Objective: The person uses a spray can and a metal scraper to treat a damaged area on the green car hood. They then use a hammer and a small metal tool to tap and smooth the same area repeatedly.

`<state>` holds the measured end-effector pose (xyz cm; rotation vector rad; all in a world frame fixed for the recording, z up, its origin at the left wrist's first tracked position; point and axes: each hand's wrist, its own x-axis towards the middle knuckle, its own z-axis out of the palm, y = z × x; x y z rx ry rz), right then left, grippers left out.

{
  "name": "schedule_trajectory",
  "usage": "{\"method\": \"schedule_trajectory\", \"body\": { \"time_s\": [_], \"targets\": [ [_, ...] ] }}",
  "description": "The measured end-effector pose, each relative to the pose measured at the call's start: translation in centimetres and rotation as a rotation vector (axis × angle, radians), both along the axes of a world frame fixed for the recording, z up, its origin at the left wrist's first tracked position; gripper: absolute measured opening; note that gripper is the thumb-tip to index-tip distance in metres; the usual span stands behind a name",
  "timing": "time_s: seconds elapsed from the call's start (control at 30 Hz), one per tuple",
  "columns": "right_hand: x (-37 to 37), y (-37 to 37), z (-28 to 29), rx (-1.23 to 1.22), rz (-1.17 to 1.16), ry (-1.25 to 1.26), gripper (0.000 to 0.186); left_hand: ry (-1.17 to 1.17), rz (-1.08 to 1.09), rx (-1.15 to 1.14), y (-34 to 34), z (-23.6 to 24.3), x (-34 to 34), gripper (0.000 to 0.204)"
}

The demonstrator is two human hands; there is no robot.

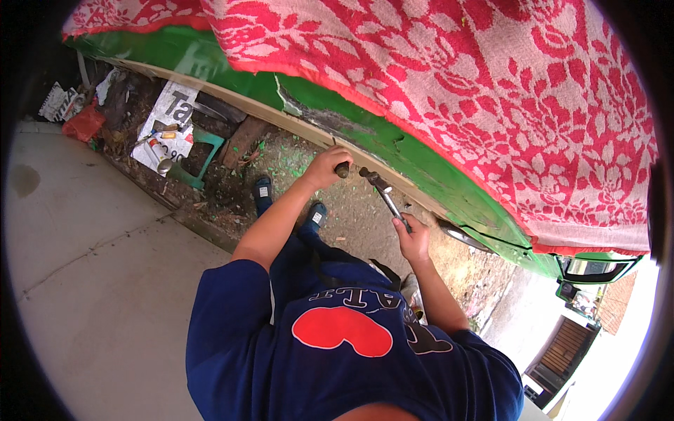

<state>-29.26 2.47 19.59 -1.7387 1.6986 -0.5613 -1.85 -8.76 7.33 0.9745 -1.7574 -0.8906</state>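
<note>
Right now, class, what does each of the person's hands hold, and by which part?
The right hand holds a slim metal hammer by the lower end of its handle. The left hand grips a short dark chisel-like tool around its shaft, against the green car body.

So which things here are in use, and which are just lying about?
In use:
left hand gripping a dark chisel-like tool
right hand holding a hammer
green vehicle body, paint chipped

Lying about:
red patterned cloth
green stool
white printed board
</note>
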Motion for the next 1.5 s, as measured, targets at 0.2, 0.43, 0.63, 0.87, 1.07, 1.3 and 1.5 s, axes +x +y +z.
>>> {"method": "schedule_trajectory", "body": {
  "time_s": [0.2, 0.43, 0.63, 0.87, 1.07, 1.3, 1.5],
  "targets": [
    [-0.2, 0.3, -0.4, 0.001, -0.010, -0.005, 0.026, -0.017, 0.027, -0.002, -0.7, -1.3, 0.0, 0.023],
    [-0.7, 0.1, -1.0, 0.026, -0.014, 0.040, 0.027, -0.026, 0.010, 0.010, -1.4, -2.2, 0.1, 0.025],
    [-0.6, -0.1, -1.2, 0.009, -0.020, 0.033, 0.027, -0.024, 0.029, -0.007, -1.3, -2.1, 1.4, 0.023],
    [0.1, -0.3, -1.0, 0.025, -0.025, 0.021, 0.026, -0.024, 0.074, -0.014, -1.5, -1.4, 2.8, 0.023],
    [1.0, -0.8, -0.6, 0.003, 0.000, 0.016, 0.026, -0.005, 0.112, -0.039, -1.1, 0.4, 3.5, 0.022],
    [1.9, -1.2, -0.8, 0.014, 0.005, -0.005, 0.026, -0.007, 0.113, -0.078, -1.1, 0.9, 4.7, 0.022],
    [2.8, -1.3, -0.4, 0.016, 0.023, -0.022, 0.027, -0.027, 0.089, -0.076, -1.1, 1.2, 5.4, 0.024]
  ]
}}
